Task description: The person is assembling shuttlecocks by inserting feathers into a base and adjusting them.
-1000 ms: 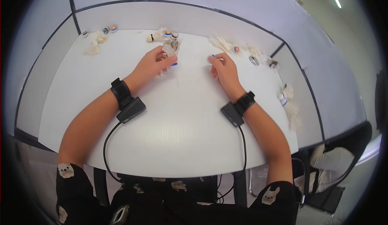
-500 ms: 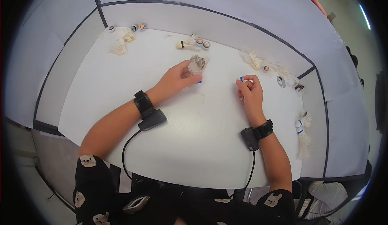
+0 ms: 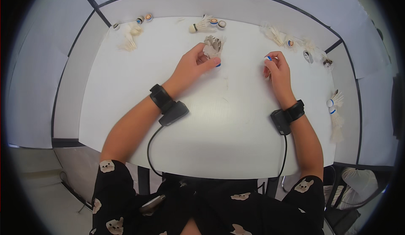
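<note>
My left hand [image 3: 190,69] is closed round a feather shuttlecock [image 3: 213,47] over the middle of the table. Its greyish-white feathers point away from me, and the blue band of its base shows by my thumb. To the right, my right hand [image 3: 279,72] pinches a small white piece with a blue band [image 3: 268,58], which looks like a shuttlecock's cork base; my fingers hide much of it. Beyond the left hand lies a shuttlecock with a dark band [image 3: 198,27], beside two round cork bases [image 3: 217,23].
White panels [image 3: 168,5] wall the white table [image 3: 219,142]. Loose feathers [image 3: 131,36] and round bases [image 3: 144,18] lie far left. More feathers [image 3: 274,36] and a base [image 3: 290,43] lie far right. Two blue-banded shuttlecocks [image 3: 331,103] lie by the right wall. Cables run from both wrist devices.
The view has shifted, so the table and both hands sit higher and farther right in it. Both hands keep their holds, the left on the shuttlecock, the right on the small piece.
</note>
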Demonstrator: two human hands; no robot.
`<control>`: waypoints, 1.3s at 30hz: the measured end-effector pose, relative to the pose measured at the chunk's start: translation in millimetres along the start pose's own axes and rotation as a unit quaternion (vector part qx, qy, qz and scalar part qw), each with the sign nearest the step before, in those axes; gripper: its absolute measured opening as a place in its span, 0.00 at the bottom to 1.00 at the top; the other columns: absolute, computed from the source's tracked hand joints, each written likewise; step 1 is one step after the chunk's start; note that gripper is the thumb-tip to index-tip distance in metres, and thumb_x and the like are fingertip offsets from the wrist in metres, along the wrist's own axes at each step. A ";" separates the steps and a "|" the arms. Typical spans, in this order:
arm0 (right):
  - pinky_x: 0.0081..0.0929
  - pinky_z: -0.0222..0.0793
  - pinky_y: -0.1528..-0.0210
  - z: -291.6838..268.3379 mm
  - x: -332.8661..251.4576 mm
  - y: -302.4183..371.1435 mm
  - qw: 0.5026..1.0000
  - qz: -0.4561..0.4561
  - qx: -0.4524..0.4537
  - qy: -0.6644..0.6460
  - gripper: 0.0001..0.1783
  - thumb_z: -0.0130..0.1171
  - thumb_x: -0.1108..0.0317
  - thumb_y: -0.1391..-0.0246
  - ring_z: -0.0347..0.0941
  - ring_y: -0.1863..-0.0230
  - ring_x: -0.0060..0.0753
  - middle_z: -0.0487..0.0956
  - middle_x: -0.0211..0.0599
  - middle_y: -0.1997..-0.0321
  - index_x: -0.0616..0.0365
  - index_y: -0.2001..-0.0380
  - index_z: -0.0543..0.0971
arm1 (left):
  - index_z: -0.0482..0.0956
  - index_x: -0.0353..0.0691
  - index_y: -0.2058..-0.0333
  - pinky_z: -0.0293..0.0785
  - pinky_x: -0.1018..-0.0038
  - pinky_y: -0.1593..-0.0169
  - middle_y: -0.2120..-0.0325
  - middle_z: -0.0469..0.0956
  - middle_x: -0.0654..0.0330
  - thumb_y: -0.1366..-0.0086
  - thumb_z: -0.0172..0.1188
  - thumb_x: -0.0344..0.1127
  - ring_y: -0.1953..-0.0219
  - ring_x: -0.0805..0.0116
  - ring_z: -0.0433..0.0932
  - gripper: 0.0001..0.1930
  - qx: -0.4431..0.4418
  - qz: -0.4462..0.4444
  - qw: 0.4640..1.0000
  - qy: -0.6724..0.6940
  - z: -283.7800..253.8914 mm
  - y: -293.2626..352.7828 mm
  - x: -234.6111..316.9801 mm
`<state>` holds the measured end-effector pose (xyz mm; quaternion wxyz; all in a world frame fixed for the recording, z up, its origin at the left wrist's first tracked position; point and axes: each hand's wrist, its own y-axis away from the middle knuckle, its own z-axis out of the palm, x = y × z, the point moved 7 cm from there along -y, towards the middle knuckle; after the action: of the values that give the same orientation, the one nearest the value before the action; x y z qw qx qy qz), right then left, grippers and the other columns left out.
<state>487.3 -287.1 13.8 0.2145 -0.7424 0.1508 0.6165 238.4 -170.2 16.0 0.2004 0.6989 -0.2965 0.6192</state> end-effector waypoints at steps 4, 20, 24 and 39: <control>0.21 0.62 0.73 -6.3 4.8 -3.9 0.999 -0.016 -0.012 0.041 0.09 0.56 0.70 0.39 0.66 0.77 0.17 0.72 0.25 0.78 0.57 0.56 0.77 | 0.73 0.37 0.41 0.71 0.79 0.59 0.69 0.76 0.67 0.32 0.67 0.41 0.67 0.79 0.73 0.25 -0.011 -0.033 0.999 -0.008 0.3 -1.6 -2.5; 0.23 0.66 0.70 2.5 3.4 11.6 0.994 -0.029 -0.005 0.101 0.12 0.65 0.62 0.40 0.69 0.77 0.20 0.75 0.27 0.77 0.57 0.60 0.77 | 0.72 0.38 0.47 0.73 0.78 0.63 0.71 0.80 0.64 0.32 0.67 0.41 0.69 0.78 0.78 0.20 0.029 -0.046 0.998 -0.007 -2.4 6.5 -10.5; 0.24 0.67 0.70 4.1 -9.5 9.9 0.988 -0.028 -0.021 0.148 0.12 0.66 0.61 0.41 0.71 0.76 0.24 0.76 0.27 0.77 0.55 0.60 0.77 | 0.73 0.38 0.50 0.74 0.78 0.62 0.68 0.82 0.62 0.31 0.66 0.39 0.69 0.78 0.78 0.18 0.023 -0.041 0.999 -0.001 -3.5 1.1 -7.8; 0.15 0.64 0.69 3.6 -2.7 14.3 0.995 0.019 -0.046 0.084 0.08 0.62 0.72 0.37 0.69 0.72 0.13 0.76 0.24 0.73 0.61 0.57 0.76 | 0.73 0.34 0.52 0.73 0.73 0.60 0.71 0.77 0.60 0.35 0.70 0.44 0.69 0.72 0.75 0.23 -0.024 -0.018 0.998 -0.063 3.0 7.6 1.0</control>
<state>476.7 -297.8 14.0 0.1548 -0.7979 0.1534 0.5620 235.7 -178.0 15.8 0.2094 0.7370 -0.3106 0.5626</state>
